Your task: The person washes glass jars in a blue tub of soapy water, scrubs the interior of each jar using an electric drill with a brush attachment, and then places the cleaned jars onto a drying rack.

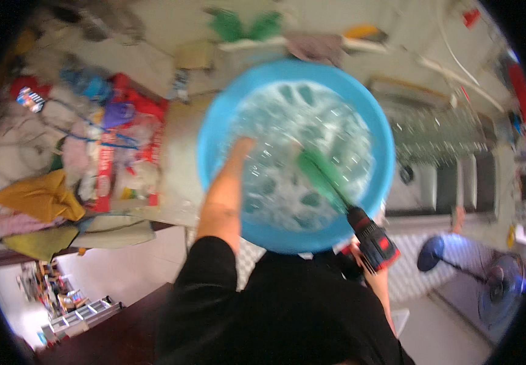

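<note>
A large blue plastic basin [297,244] of foamy water stands before me, with several rounded translucent things [306,93] under the suds. My left hand [245,142] reaches into the basin's left part; its fingers are hidden under the foam. My right hand [358,255] grips a black and red cordless drill [377,244] by its handle, outside the basin's lower right rim. From the drill's chuck a thin dark shaft runs into a green translucent thing, perhaps a bottle [320,171], which lies partly in the water. Blur hides its exact shape.
To the right is a metal sink [420,187] beside many clear, shiny items [441,132]. A brownish cloth [315,45] and green things [244,25] are beyond the basin. Cloths [39,196] and red packaging [103,173] lie left. A fan [502,283] stands lower right, a ladder [80,317] lower left.
</note>
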### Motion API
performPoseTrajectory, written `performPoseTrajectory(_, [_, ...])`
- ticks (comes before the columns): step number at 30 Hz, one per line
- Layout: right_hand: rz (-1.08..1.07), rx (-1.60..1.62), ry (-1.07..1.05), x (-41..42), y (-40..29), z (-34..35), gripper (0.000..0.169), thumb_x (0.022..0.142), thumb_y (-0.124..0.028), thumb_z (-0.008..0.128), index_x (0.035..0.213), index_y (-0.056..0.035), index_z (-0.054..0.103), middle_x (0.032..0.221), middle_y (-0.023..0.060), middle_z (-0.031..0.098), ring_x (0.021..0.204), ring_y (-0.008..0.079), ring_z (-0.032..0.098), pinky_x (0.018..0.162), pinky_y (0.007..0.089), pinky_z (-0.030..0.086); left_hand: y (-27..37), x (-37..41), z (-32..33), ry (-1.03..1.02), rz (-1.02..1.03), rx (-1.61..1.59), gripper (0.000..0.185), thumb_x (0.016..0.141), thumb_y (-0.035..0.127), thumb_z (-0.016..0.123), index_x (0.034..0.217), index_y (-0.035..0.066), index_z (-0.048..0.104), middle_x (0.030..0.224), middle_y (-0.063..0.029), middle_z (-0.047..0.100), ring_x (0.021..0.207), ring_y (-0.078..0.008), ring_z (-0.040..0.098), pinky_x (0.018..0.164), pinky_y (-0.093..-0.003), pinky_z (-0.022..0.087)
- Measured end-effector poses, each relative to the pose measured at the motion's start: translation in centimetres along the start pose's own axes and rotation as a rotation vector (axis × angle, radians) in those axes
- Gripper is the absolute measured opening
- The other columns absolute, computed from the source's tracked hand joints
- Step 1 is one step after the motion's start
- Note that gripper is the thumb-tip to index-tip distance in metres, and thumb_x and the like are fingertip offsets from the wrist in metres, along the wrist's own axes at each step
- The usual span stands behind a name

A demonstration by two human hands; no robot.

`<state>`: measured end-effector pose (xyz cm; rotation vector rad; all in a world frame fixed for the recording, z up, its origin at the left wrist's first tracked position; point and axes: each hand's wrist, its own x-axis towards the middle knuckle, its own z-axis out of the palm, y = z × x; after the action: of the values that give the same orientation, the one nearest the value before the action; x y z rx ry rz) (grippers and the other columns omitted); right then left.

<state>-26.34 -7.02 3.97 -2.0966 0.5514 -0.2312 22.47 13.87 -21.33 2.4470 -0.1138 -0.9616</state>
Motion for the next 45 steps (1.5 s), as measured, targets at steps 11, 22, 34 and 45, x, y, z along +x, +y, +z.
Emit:
performPoseTrajectory(11, [0.211,0.347,0.058,0.7,-4.0,4.0,0.009,0.084,-0.005,0.073,0.090,-0.0036,0.067,0.075,0.0013,0.062,0.051,0.0069,0.049,0.047,0.0229,0.037,0.3,3.2,0.3,-0.131,0.311,0.405,0.060,0.084,0.055,0.061,0.121,0.009,0.068,0.128,-0.0170,0.063,0.112,-0.0315,0.062,0.094,-0.0424,0.049])
performPoseTrajectory(22, [-0.019,0.089,0.128,0.0,-2.9,4.0,0.008,0.080,-0.006,0.074,0.084,-0.0047,0.066,0.073,0.0024,0.062,0.054,0.0127,0.054,0.049,0.0283,0.041,4.0,-0.4,2.0,0.049,0.239,0.041,0.075,0.078,0.054,0.068,0.132,0.003,0.058,0.131,-0.0235,0.059,0.120,-0.0383,0.057,0.102,-0.0439,0.045])
performPoseTrajectory(34, [-0.331,-0.238,0.104,0.5,-3.7,2.2,0.013,0.078,-0.010,0.077,0.090,-0.0096,0.071,0.083,0.0101,0.068,0.078,0.0296,0.067,0.068,0.0381,0.053,7.8,-10.6,-4.4,0.450,0.481,-1.134,0.059,0.094,0.032,0.065,0.137,0.001,0.039,0.130,-0.0164,0.051,0.121,-0.0288,0.051,0.106,-0.0396,0.040])
performPoseTrajectory(45, [0.216,0.120,0.046,-1.6,-4.9,3.2,0.027,0.076,-0.007,0.077,0.101,-0.0038,0.066,0.091,0.0054,0.069,0.082,0.0136,0.066,0.074,0.0271,0.052,10.7,-11.3,-4.1,0.018,0.239,-1.524,0.040,0.106,0.042,0.033,0.132,0.012,0.042,0.119,-0.0093,0.056,0.105,-0.0265,0.058,0.090,-0.0484,0.053])
